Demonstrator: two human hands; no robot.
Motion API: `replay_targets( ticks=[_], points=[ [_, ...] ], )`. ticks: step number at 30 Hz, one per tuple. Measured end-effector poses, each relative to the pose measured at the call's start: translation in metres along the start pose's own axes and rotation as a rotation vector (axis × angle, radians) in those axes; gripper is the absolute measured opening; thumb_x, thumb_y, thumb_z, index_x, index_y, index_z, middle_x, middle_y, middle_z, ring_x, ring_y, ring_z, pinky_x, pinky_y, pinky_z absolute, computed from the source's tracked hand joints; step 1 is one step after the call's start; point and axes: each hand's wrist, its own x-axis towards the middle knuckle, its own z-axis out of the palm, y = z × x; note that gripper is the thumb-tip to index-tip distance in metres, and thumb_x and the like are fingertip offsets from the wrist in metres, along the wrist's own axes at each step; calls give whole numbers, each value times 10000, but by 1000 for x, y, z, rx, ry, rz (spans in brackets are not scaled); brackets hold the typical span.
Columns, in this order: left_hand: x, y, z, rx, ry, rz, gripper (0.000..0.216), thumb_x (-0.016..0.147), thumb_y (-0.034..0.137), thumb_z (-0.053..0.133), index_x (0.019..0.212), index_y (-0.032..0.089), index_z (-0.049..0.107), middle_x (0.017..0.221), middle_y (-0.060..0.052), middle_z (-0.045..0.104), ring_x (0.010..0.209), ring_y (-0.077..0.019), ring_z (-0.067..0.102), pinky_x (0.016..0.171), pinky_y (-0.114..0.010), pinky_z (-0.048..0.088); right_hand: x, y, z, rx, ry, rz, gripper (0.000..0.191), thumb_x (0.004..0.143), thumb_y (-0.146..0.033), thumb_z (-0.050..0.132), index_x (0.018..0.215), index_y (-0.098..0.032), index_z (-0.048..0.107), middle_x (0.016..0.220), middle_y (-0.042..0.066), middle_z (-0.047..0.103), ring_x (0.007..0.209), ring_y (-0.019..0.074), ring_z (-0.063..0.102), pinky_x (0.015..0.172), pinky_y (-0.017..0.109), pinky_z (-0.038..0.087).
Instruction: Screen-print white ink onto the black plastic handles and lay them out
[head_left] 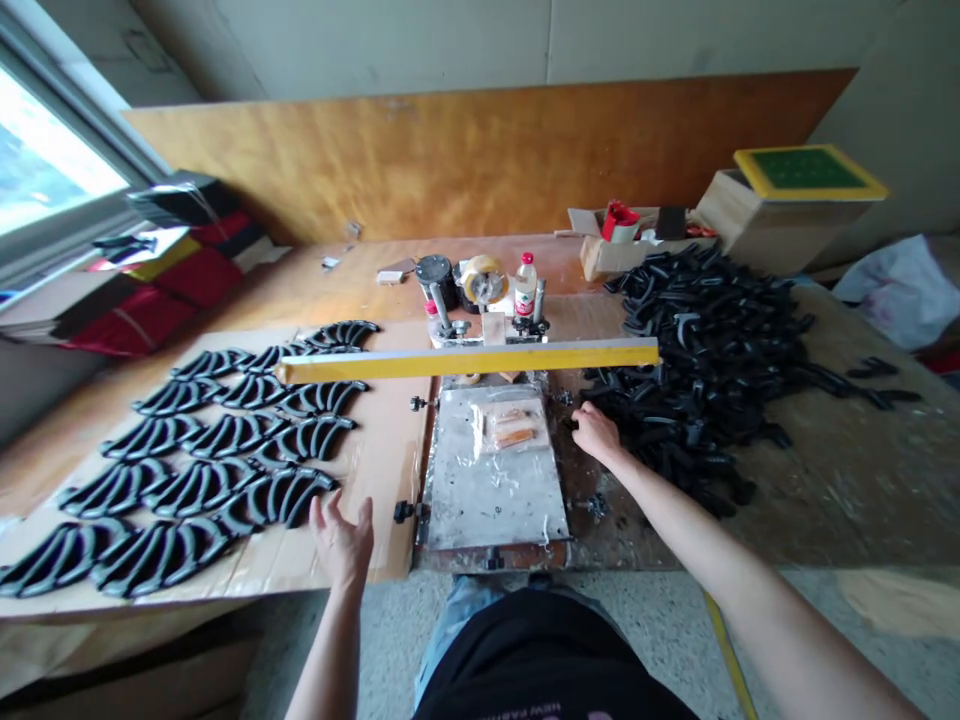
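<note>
My left hand [341, 540] is open, thumb and fingers apart, beside the nearest row of black curved plastic pieces [281, 500] laid out on cardboard. It holds nothing that I can see. My right hand [598, 432] has its fingers curled at the left edge of a large heap of black plastic pieces [697, 350]. Whatever its fingertips grip is too small and dark to make out. Between both hands lies a flat grey printing plate [491, 500] with a clear-taped patch [514, 428] on it. A yellow-edged screen frame [472, 362] stands raised over the plate's far end.
Black knobs [405, 512] stick out around the plate. Behind the frame stand a dark jar [435, 275], a tape roll [484, 280] and a red-capped bottle [526, 285]. Cardboard boxes [787, 220] are at the back right, stacked red and black bundles [172, 270] at the left.
</note>
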Motion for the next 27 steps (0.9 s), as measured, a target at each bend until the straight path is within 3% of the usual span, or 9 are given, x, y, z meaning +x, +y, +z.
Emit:
replay_targets(
  ticks=[2, 6, 9, 12, 16, 19, 23, 27],
  points=[
    [-12, 4, -12, -13, -15, -75, 519, 853, 493, 516, 1240, 148, 502, 1494, -215, 346, 1434, -315, 301, 1129, -492, 312, -3, 17, -11, 221, 10, 72, 133, 760, -203, 635, 890, -186, 654, 1023, 85, 653, 899, 205, 647, 726, 284, 508],
    [-27, 10, -33, -30, -48, -225, 478, 855, 488, 528, 1214, 172, 539, 1482, -204, 380, 1376, -342, 397, 1076, -527, 375, -8, 41, -30, 843, -66, 194, 203, 720, -325, 701, 810, -177, 593, 670, 19, 636, 644, 192, 661, 598, 296, 534],
    [-22, 22, -36, -113, -20, -230, 444, 844, 475, 549, 1176, 181, 571, 1453, -184, 417, 1321, -324, 461, 1038, -508, 424, -8, 23, -35, 1092, -57, 10, 258, 695, -302, 723, 895, -174, 624, 734, 12, 654, 704, 198, 678, 661, 328, 558],
    [-4, 49, -31, -291, 10, -148, 417, 825, 471, 580, 1135, 192, 599, 1453, -166, 408, 1309, -295, 469, 1002, -464, 473, -5, -25, -28, 970, 11, -314, 310, 749, -230, 685, 1058, -207, 684, 957, 41, 694, 882, 200, 667, 821, 367, 538],
    [23, 94, -25, -481, -7, -13, 358, 820, 442, 612, 1099, 218, 624, 1463, -145, 408, 1287, -277, 490, 988, -459, 492, 1, -80, -9, 604, 170, -600, 252, 836, -133, 611, 1033, -227, 735, 1028, 59, 706, 1003, 219, 605, 957, 410, 476],
    [41, 121, -30, -572, -11, 60, 339, 819, 429, 627, 1083, 215, 632, 1450, -144, 426, 1272, -268, 504, 962, -436, 511, 1, -92, 3, 415, 244, -683, 281, 888, -135, 564, 1109, -224, 714, 1043, 64, 702, 1004, 226, 579, 937, 396, 481],
    [64, 152, -46, -659, 10, 145, 328, 819, 426, 639, 1064, 209, 644, 1346, -124, 533, 1207, -237, 550, 889, -360, 541, -7, -95, 1, 252, 296, -631, 270, 937, -222, 524, 1141, -222, 700, 1071, 87, 683, 1022, 239, 575, 928, 389, 477],
    [84, 196, -65, -841, -7, 174, 331, 873, 471, 550, 1031, 193, 637, 933, -45, 671, 826, -142, 649, 739, -271, 550, -6, -116, -5, 143, 256, -710, 511, 916, -405, 574, 1387, -217, 515, 1371, 102, 561, 1255, 269, 485, 1066, 435, 380]
  ],
)
